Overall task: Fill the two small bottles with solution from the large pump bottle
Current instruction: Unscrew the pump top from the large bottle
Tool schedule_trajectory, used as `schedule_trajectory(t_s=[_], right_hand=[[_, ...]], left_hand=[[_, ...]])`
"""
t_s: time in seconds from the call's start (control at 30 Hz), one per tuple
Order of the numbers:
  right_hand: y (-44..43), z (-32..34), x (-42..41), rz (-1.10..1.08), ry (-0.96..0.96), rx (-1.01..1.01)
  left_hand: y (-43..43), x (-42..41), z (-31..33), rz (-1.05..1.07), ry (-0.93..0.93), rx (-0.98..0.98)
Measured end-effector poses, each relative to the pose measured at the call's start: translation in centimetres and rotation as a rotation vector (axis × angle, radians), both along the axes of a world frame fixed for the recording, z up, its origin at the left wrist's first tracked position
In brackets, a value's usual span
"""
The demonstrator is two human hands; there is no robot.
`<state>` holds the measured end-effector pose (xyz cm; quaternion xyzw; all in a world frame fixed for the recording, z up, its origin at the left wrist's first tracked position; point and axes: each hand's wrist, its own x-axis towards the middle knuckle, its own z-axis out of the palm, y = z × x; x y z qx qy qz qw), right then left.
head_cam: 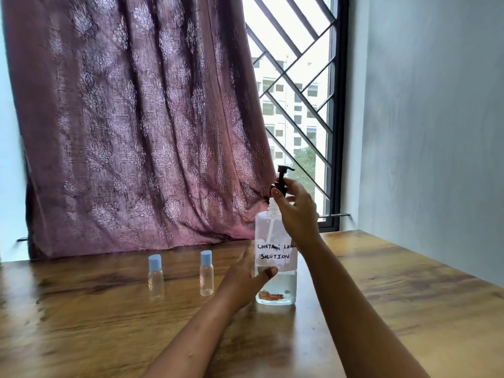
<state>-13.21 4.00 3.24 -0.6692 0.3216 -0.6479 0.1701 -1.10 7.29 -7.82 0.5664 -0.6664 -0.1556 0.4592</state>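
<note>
The large pump bottle (276,257) stands upright on the worktop (381,296), left hand (245,279) clasping its body, right hand (296,205) pinching the pump collar; both capped small bottles (206,272) stand leftward, nearer the left hand.

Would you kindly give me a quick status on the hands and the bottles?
Left hand steadying large pump bottle; right hand gripping pump collar. Both small bottles capped, upright, apparently empty. Nothing in the way.
</note>
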Motion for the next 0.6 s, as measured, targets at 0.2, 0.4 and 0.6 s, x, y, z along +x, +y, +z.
schedule_trajectory(t_s=[0.2, 0.4, 0.6], right_hand=[[0.2, 3.4, -0.4, 0.078, -0.026, -0.037], [1.9, 7.7, -1.7, 0.124, -0.110, -0.074], [4.5, 10.0, -3.8, 0.100, -0.133, -0.185]], left_hand=[[-0.3, 0.1, -0.4, 0.127, -0.194, -0.025], [0.2, -0.2, -0.3, 0.211, -0.278, -0.016], [0.9, -0.6, -0.2, 0.222, -0.308, -0.062]])
